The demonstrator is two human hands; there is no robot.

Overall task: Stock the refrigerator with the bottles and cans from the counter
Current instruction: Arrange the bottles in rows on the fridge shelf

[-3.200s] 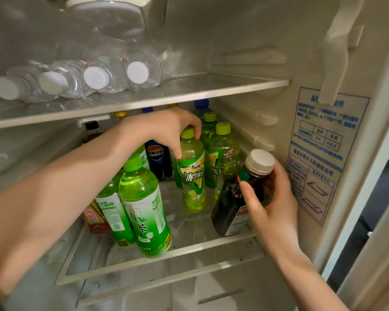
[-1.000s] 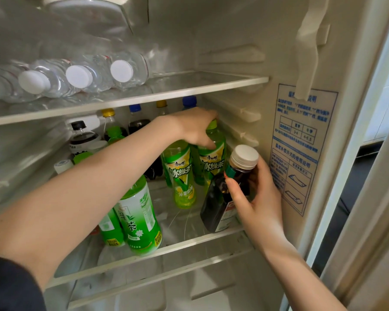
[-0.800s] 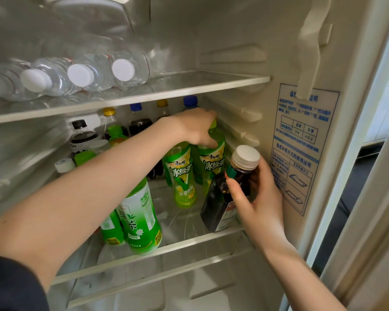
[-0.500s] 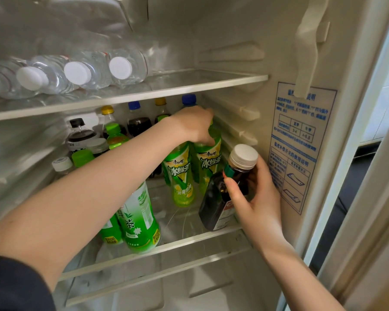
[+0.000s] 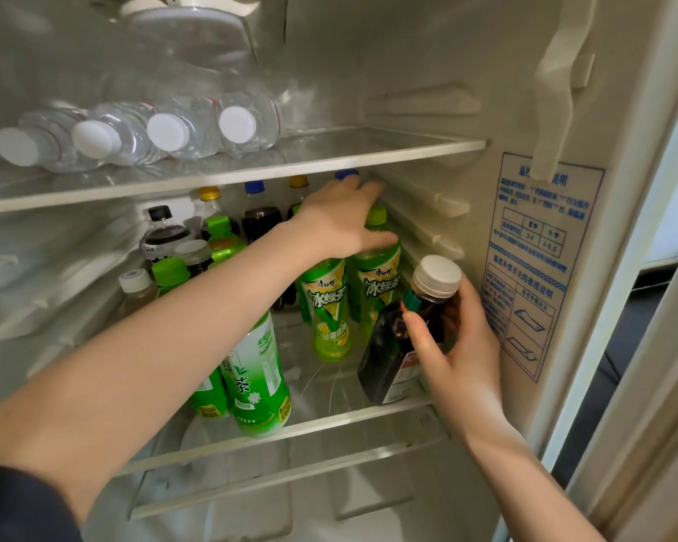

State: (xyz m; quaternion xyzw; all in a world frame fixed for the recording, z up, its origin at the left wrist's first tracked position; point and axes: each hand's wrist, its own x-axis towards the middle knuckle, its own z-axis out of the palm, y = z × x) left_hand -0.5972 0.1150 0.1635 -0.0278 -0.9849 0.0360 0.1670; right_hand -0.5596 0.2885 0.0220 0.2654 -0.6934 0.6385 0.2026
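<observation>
Dark bottle [image 5: 380, 361] with white cap: base on the front right of the middle glass shelf [image 5: 349, 418] inside the refrigerator [image 5: 427, 52], body tilted so the cap leans toward the right wall. Right grip [image 5: 458, 354] grasps it around the neck and shoulder, fingers curled just under the cap. Just behind and left of it we note two iced-tea bottles side by side; left grip [image 5: 341, 221] lies over the right-hand one [image 5: 376, 267], released, fingers stretched toward the back, thumb against the bottle's shoulder, green cap showing between them. The other iced-tea bottle [image 5: 327, 307] stands under the wrist. Further left, a green tea bottle [image 5: 259, 377] at the shelf front; cola bottles [image 5: 261, 217] at the back. On the upper shelf [image 5: 368, 158], water bottles [image 5: 165, 131] lie on their sides, caps toward us. A blue printed sticker [image 5: 533, 267] is on the right wall.
</observation>
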